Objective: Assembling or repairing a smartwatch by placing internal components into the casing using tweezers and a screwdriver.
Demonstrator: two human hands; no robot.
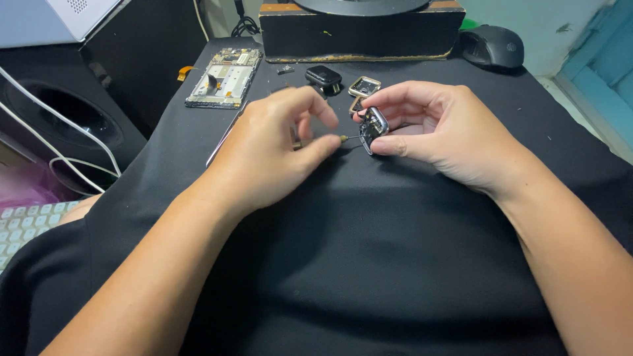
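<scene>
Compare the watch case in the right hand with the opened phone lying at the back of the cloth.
The watch case is small with rounded corners; the phone is a long, flat rectangle. The case is held off the cloth in the right hand; the phone lies flat, untouched. The left hand holds a thin tool to the case only. Both are opened, insides showing.

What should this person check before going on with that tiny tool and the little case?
1. Right hand grips the small case: ok.
2. Left hand pinches the thin tool: ok.
3. Tool tip meets the case: cannot tell, too small.
4. Spare frame and black part lie apart from the hands: ok.
5. Opened phone sits flat on the black mat: ok.
</scene>
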